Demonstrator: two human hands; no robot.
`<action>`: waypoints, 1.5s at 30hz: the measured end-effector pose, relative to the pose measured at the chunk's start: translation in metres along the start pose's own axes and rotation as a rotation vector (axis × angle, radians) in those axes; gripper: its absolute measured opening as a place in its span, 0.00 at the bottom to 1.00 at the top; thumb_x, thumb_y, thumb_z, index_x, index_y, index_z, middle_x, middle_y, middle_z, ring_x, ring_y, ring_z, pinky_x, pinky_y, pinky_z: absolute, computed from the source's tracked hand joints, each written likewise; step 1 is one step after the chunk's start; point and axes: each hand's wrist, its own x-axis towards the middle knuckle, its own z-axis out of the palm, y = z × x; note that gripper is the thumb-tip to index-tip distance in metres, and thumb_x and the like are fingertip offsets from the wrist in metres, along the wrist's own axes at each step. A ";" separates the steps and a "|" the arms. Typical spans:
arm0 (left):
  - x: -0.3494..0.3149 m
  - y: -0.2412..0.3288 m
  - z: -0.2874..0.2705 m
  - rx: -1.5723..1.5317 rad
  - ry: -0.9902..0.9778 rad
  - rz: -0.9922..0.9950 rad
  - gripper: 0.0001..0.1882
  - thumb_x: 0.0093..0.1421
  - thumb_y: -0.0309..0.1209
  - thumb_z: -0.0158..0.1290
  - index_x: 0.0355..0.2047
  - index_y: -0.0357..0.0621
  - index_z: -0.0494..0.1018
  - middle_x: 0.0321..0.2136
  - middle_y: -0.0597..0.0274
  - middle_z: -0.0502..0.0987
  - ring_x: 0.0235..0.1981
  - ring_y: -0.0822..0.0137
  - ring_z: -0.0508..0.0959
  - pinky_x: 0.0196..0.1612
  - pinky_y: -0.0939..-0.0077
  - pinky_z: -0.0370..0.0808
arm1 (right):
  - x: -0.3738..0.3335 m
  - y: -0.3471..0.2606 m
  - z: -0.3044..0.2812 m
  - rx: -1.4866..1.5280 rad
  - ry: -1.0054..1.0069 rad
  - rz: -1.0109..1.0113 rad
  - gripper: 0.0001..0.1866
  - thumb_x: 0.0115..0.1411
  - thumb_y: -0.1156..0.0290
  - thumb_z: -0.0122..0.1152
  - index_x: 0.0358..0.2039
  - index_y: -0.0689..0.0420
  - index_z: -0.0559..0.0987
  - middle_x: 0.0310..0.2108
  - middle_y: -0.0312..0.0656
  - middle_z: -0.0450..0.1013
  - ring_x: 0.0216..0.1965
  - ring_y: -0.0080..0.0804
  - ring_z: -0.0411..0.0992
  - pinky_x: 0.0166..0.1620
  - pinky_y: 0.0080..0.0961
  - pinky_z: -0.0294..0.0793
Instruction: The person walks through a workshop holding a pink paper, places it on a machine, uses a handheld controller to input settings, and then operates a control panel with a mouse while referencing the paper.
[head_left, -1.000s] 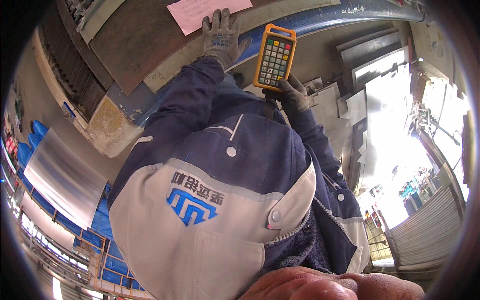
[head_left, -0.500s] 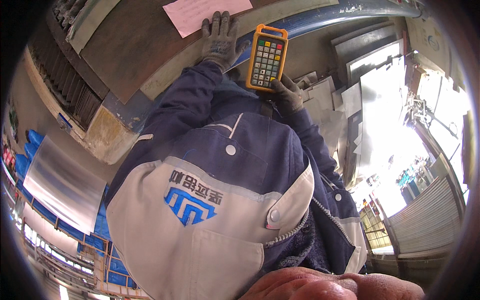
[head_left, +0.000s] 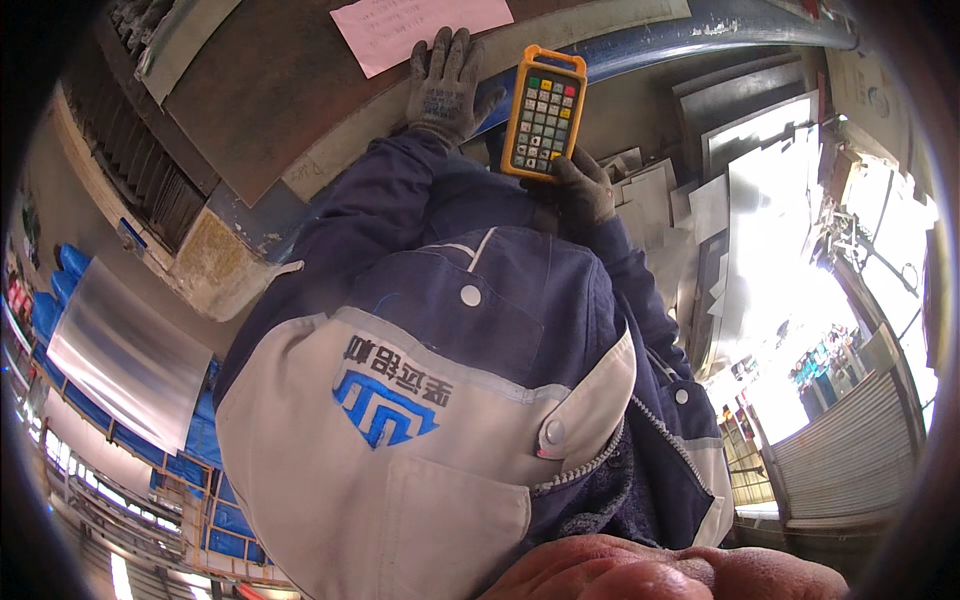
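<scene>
At the left side, a shiny metal sheet (head_left: pixel 130 355) lies over blue covering material (head_left: pixel 205 430). To its right and farther away, a dark ridged assembly (head_left: pixel 135 165) stands next to a worn, pale corner block (head_left: pixel 220 265). A brown plate (head_left: pixel 260 100) extends across the far left-centre, bordered on its near side by a light strip (head_left: pixel 345 145). A sheet of pink paper (head_left: pixel 400 30) with handwriting lies on the plate at the far centre. The left hand (head_left: pixel 447 90), in a grey glove, is flat over the light strip, with fingers extended and spread; it grips nothing, and its fingertips reach the near edge of the paper. Below it, the wearer's navy and off-white jacket (head_left: pixel 440 400) occupies the near centre. Right of the left hand, an orange-framed handheld controller (head_left: pixel 543 115) is in front of a blue rail (head_left: pixel 660 50), well apart from the paper. Its keypad faces the camera and its loop handle points to the far side. The right hand (head_left: pixel 585 188), also gloved, grips the controller at its near right corner: the thumb is on the front, and the other fingers are mostly hidden. Farther right are stacked metal sheets (head_left: pixel 765 200) and, nearer, a corrugated panel (head_left: pixel 845 455).
</scene>
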 end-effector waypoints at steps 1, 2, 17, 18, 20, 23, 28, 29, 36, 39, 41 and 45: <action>0.000 0.001 0.000 -0.008 -0.003 -0.004 0.41 0.63 0.57 0.55 0.68 0.44 0.64 0.71 0.50 0.60 0.75 0.48 0.54 0.75 0.39 0.44 | 0.002 -0.005 -0.001 -0.020 -0.028 0.000 0.33 0.66 0.61 0.65 0.66 0.65 0.68 0.53 0.53 0.78 0.48 0.48 0.81 0.51 0.42 0.84; 0.000 0.002 0.000 -0.021 -0.004 -0.006 0.41 0.63 0.57 0.55 0.68 0.44 0.63 0.71 0.50 0.60 0.75 0.48 0.54 0.75 0.39 0.44 | 0.003 -0.009 -0.002 -0.043 -0.028 0.003 0.33 0.66 0.61 0.65 0.66 0.65 0.68 0.53 0.53 0.78 0.48 0.48 0.81 0.51 0.42 0.84; 0.000 0.009 0.003 -0.130 0.040 0.024 0.35 0.63 0.51 0.57 0.64 0.46 0.67 0.70 0.51 0.62 0.74 0.48 0.56 0.74 0.38 0.47 | 0.017 -0.018 -0.008 -0.061 -0.052 0.006 0.35 0.65 0.62 0.67 0.66 0.68 0.67 0.52 0.57 0.77 0.47 0.51 0.81 0.49 0.42 0.86; -0.001 0.009 0.003 -0.109 0.026 0.029 0.34 0.62 0.50 0.57 0.64 0.47 0.68 0.70 0.51 0.62 0.74 0.48 0.55 0.74 0.38 0.48 | 0.017 -0.019 -0.007 -0.066 -0.062 0.007 0.35 0.65 0.62 0.67 0.66 0.68 0.67 0.52 0.57 0.77 0.47 0.51 0.81 0.49 0.42 0.86; -0.001 0.009 0.002 -0.081 0.007 0.034 0.33 0.62 0.50 0.58 0.63 0.48 0.69 0.70 0.51 0.62 0.74 0.48 0.55 0.74 0.37 0.48 | 0.017 -0.020 -0.005 -0.072 -0.060 0.014 0.34 0.66 0.63 0.66 0.66 0.68 0.67 0.52 0.57 0.77 0.47 0.51 0.81 0.50 0.43 0.86; -0.002 0.009 0.001 -0.077 -0.007 0.033 0.33 0.60 0.49 0.59 0.62 0.49 0.70 0.71 0.52 0.61 0.74 0.48 0.54 0.74 0.36 0.47 | 0.017 -0.021 -0.002 -0.068 -0.063 0.013 0.33 0.67 0.63 0.65 0.66 0.68 0.67 0.52 0.57 0.77 0.48 0.52 0.81 0.50 0.44 0.86; -0.003 0.012 0.000 -0.091 -0.013 0.041 0.36 0.58 0.49 0.61 0.64 0.50 0.68 0.71 0.53 0.60 0.75 0.49 0.54 0.74 0.37 0.47 | 0.013 -0.023 -0.002 -0.102 -0.057 0.030 0.32 0.68 0.64 0.63 0.66 0.68 0.67 0.53 0.57 0.77 0.49 0.51 0.81 0.51 0.44 0.85; -0.003 0.012 0.000 -0.071 -0.031 0.041 0.37 0.58 0.49 0.61 0.65 0.50 0.68 0.71 0.53 0.60 0.75 0.49 0.53 0.74 0.37 0.47 | 0.012 -0.023 -0.002 -0.110 -0.055 0.031 0.32 0.68 0.64 0.62 0.66 0.67 0.66 0.53 0.57 0.77 0.49 0.51 0.81 0.52 0.44 0.85; -0.006 0.014 0.001 -0.052 -0.001 0.059 0.36 0.59 0.50 0.60 0.65 0.49 0.68 0.71 0.54 0.61 0.75 0.51 0.54 0.74 0.38 0.48 | 0.009 -0.018 -0.006 -0.093 -0.082 0.014 0.33 0.68 0.63 0.63 0.67 0.67 0.66 0.54 0.57 0.77 0.51 0.51 0.80 0.54 0.44 0.83; -0.006 0.014 0.002 -0.038 0.006 0.062 0.36 0.60 0.50 0.60 0.65 0.49 0.68 0.70 0.55 0.63 0.75 0.51 0.55 0.74 0.38 0.49 | 0.007 -0.014 -0.007 -0.089 -0.047 0.022 0.33 0.68 0.63 0.64 0.66 0.67 0.66 0.54 0.57 0.77 0.51 0.51 0.80 0.55 0.44 0.83; -0.006 0.014 0.002 -0.004 -0.017 0.066 0.37 0.60 0.52 0.59 0.66 0.50 0.67 0.71 0.56 0.62 0.75 0.52 0.54 0.74 0.38 0.48 | 0.005 -0.012 -0.008 -0.091 -0.055 0.013 0.33 0.68 0.63 0.63 0.66 0.67 0.66 0.53 0.57 0.77 0.50 0.51 0.80 0.54 0.44 0.83; -0.007 0.015 0.002 0.029 -0.064 0.079 0.39 0.61 0.56 0.57 0.68 0.51 0.65 0.71 0.57 0.61 0.75 0.53 0.53 0.75 0.39 0.46 | 0.001 -0.010 -0.011 -0.073 -0.060 0.009 0.32 0.68 0.62 0.63 0.66 0.67 0.67 0.52 0.56 0.77 0.50 0.50 0.80 0.54 0.43 0.84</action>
